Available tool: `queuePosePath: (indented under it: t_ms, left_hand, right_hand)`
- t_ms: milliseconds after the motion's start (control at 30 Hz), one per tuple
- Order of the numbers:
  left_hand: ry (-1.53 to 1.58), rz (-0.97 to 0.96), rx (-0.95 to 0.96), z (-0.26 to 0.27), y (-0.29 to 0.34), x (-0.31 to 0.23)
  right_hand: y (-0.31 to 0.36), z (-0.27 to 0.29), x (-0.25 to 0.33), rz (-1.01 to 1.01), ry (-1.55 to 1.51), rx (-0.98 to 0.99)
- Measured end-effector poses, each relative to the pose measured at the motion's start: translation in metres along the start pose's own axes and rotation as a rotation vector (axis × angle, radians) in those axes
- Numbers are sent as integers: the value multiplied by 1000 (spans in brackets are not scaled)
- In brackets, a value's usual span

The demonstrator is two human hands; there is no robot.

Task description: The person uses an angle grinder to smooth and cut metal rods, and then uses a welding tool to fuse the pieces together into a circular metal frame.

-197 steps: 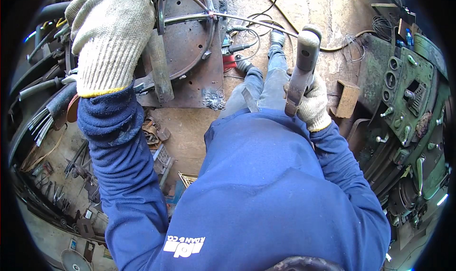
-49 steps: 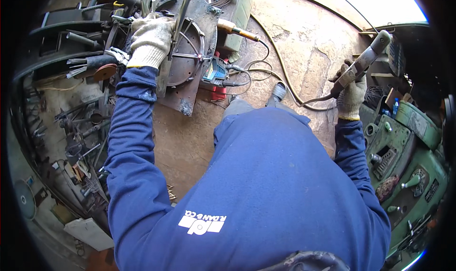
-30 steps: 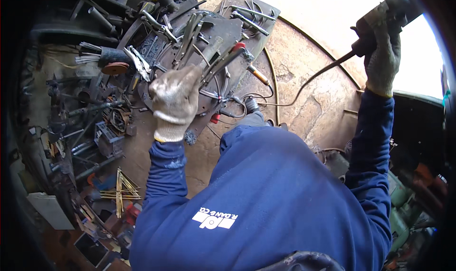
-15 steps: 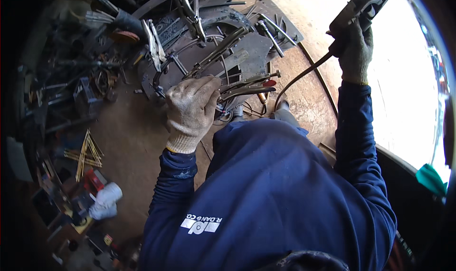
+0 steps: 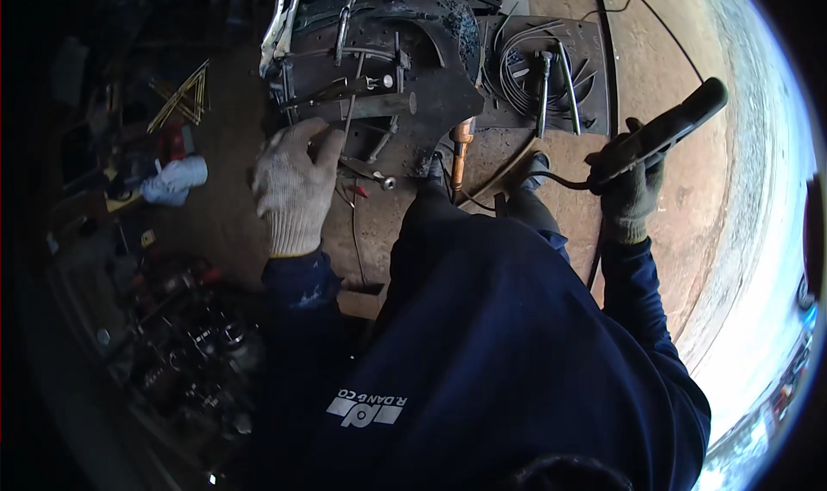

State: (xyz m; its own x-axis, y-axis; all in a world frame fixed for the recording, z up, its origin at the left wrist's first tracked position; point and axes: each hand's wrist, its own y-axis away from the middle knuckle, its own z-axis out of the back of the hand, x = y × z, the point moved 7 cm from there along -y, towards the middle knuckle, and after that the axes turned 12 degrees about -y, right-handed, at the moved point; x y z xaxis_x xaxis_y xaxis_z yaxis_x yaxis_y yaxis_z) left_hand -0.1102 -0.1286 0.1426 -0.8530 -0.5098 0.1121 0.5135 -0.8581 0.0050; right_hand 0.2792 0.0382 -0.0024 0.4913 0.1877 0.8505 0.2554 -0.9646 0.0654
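Note:
My right hand (image 5: 633, 185), in a knitted glove, is wrapped round a long black corded power tool (image 5: 676, 129), held out to the right of the worktable. Its working end does not show clearly. My left hand (image 5: 297, 181), also gloved, is at the near left edge of a dark steel plate (image 5: 448, 103). Its thumb shows, the other fingers bend down, and what they hold, if anything, is hidden. Locking pliers (image 5: 370, 175) stick out right beside it. More locking pliers (image 5: 280, 26) and a clamp (image 5: 348, 13) grip the work farther back.
A coil of wire (image 5: 521, 69) and two metal tools (image 5: 545, 95) lie on the right plate. A copper-coloured cylindrical tool (image 5: 461, 155) hangs near my legs. The black cord (image 5: 564, 181) runs to the left. Yellow rods (image 5: 185, 99) and a pale cloth (image 5: 175, 181) are at the left.
The view has swung so the plate sits higher and squarer. My right hand has come down and inward with the power tool. My left hand stays beside the locking pliers.

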Motion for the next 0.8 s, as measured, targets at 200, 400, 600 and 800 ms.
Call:
queuePosePath:
  t_ms: [200, 400, 600, 800]
  left_hand:
    - [-174, 268, 244, -9, -14, 1]
    - [-271, 382, 370, -5, -27, -13]
    - [-375, 454, 436, -17, -32, -8]
    - [-365, 428, 446, -26, -38, -6]
  right_hand:
    - [-10, 28, -11, -144, 5, 117]
    - [-19, 14, -14, -297, 64, 186]
    - [-22, 12, -30, -380, 22, 204]
    - [-17, 0, -35, -363, 47, 232]
